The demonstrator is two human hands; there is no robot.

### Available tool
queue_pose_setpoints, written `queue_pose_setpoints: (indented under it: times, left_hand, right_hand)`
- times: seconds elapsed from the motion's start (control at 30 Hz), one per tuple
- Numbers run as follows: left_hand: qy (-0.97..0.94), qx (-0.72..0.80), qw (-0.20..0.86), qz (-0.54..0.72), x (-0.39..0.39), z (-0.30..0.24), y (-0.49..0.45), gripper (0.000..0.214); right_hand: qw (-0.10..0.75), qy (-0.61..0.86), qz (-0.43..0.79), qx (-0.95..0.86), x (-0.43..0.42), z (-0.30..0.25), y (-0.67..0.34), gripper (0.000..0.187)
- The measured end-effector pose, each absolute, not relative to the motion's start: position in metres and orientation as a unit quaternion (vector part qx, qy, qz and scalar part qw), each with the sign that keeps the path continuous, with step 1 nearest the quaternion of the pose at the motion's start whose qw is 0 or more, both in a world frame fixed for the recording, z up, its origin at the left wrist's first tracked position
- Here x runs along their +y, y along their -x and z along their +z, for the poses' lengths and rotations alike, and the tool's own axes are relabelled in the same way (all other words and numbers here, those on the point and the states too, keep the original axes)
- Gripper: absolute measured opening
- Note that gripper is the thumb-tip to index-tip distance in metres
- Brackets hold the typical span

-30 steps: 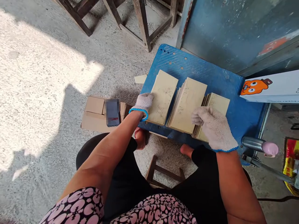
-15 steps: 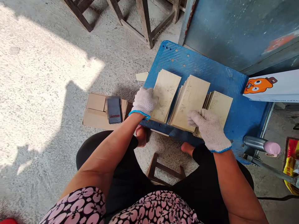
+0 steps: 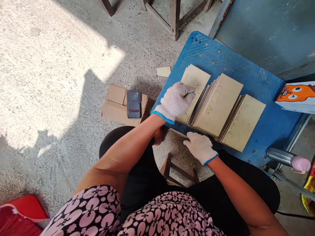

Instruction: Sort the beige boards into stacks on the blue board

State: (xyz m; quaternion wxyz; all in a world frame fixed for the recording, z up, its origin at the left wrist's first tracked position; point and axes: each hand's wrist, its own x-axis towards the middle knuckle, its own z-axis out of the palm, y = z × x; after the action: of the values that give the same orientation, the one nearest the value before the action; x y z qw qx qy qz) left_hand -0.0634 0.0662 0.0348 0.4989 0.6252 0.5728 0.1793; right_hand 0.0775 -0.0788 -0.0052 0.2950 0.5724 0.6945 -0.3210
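Observation:
Three stacks of thin pale rectangular boards lie slanted on a blue table: the left stack (image 3: 199, 77), the middle stack (image 3: 222, 101) and the right stack (image 3: 248, 123). My left hand (image 3: 178, 100), in a white knit glove with a blue cuff, is over the near part of the left stack. Its fingers are curled in with the thumb against them; whatever they grip is hidden. My right hand (image 3: 200, 147), gloved alike, hovers at the table's near edge below the middle stack. Its thumb stands slightly apart from the fingers, and nothing shows between them.
The blue table (image 3: 236, 60) has a metal tube with a pink end (image 3: 300, 163) at its right. A phone (image 3: 134, 109) rests on a cardboard box (image 3: 114, 109) at left. A loose pale piece (image 3: 163, 71) lies on the floor. Wooden stool legs (image 3: 175, 19) stand behind; a red dustpan-like object (image 3: 27, 209) lies lower left.
My left hand has moved from the left stack's side onto its top. My right hand has left the middle stack and dropped to the table's near edge. The camera view has shifted.

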Motion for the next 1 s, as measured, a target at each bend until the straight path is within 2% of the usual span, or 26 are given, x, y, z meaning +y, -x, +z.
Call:
queue_pose_setpoints:
  times: [0.17,0.37,0.57,0.7,0.83,0.93,1.0]
  left_hand:
    - [-0.694,0.545,0.436,0.178,0.066,0.029,0.065,0.023]
    - [-0.667,0.546,0.459,0.215,0.065,0.022,0.071,0.022]
    - [-0.644,0.552,0.484,0.217,0.066,0.022,0.078,0.024]
    - [-0.645,0.543,0.513,0.161,0.068,0.023,0.082,0.023]
    - [-0.639,0.502,0.578,0.079,0.069,0.026,0.091,0.014]
    - [-0.608,0.499,0.612,0.085,0.071,0.029,0.1,0.013]
    - [-0.58,0.504,0.633,0.092,0.072,0.031,0.106,0.019]
  right_hand:
    - [0.311,-0.576,-0.354,0.667,-0.08,-0.044,-0.071,0.034]
    - [0.292,-0.564,-0.411,0.654,-0.078,-0.073,-0.072,0.03]
    - [0.293,-0.574,-0.417,0.641,-0.073,-0.07,-0.074,0.03]
    - [0.285,-0.588,-0.405,0.639,-0.066,-0.051,-0.074,0.031]
    - [0.219,-0.582,-0.404,0.671,-0.064,-0.008,-0.077,0.03]
    - [0.132,-0.597,-0.444,0.655,-0.06,0.036,-0.09,0.024]
    - [0.045,-0.597,-0.476,0.645,-0.054,0.061,-0.106,0.024]
